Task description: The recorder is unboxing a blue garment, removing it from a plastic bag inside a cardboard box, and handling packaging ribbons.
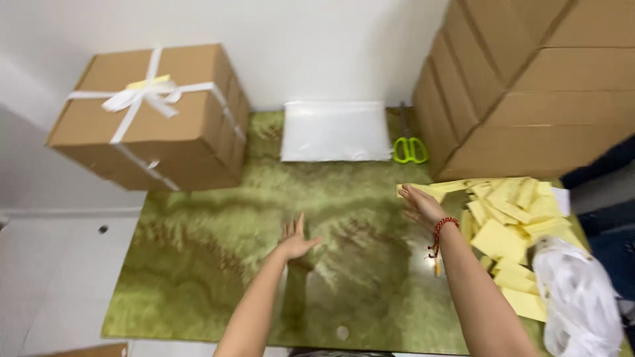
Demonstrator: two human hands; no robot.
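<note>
Hands spread: left hand [294, 241] flat on tabletop [218, 264], right hand [419, 205] touching yellow sheets [506, 225]; we judge these light, floppy, best pinched at edges.

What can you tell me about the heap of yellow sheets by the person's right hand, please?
The heap of yellow sheets lies loose on the right side of the green marbled table, below the stacked cardboard boxes. The pieces look like thin pale yellow paper or envelopes, flat, rectangular, overlapping at odd angles. The right hand, open and palm down, rests at the heap's left edge on one sheet. A crumpled white plastic bag covers its lower right part.
</note>
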